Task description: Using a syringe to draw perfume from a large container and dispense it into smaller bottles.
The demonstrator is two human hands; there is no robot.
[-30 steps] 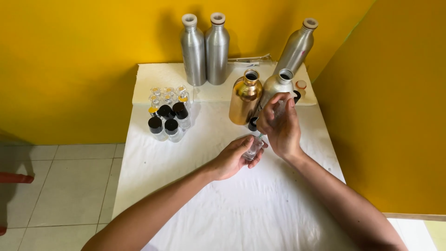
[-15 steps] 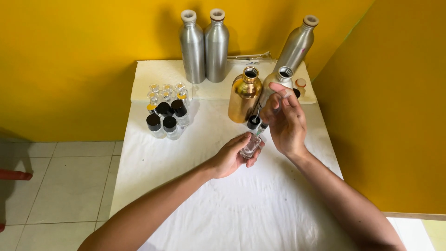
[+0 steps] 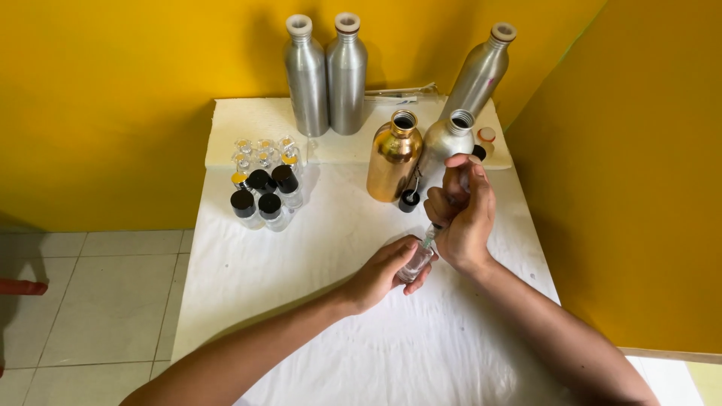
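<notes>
- Yellow walls on two sides; white-covered worktop (image 3: 301, 248) set into the corner, grey floor tiles beyond its left edge.
- Left hand (image 3: 383, 271): fingers curled shut around a small clear glass vial (image 3: 416, 263), tilted, near the worktop's middle, towards the right edge.
- Right hand (image 3: 462, 214): fingers closed on a syringe (image 3: 432, 233), tip at the vial's mouth; whether it enters cannot be told.
- Vial, judged: light, rigid, smooth, breakable; best gripped round the body, mouth left free.
- Syringe, judged: light, stiff plastic; hold by the barrel, thumb on the plunger.
- Back edge: two capped silver bottles (image 3: 325, 75), one leaning silver bottle (image 3: 481, 71).
- Ahead of the hands: open gold bottle (image 3: 395, 158), open silver bottle (image 3: 445, 143).
- Left edge: cluster of small vials (image 3: 263, 180), some black-capped.
</notes>
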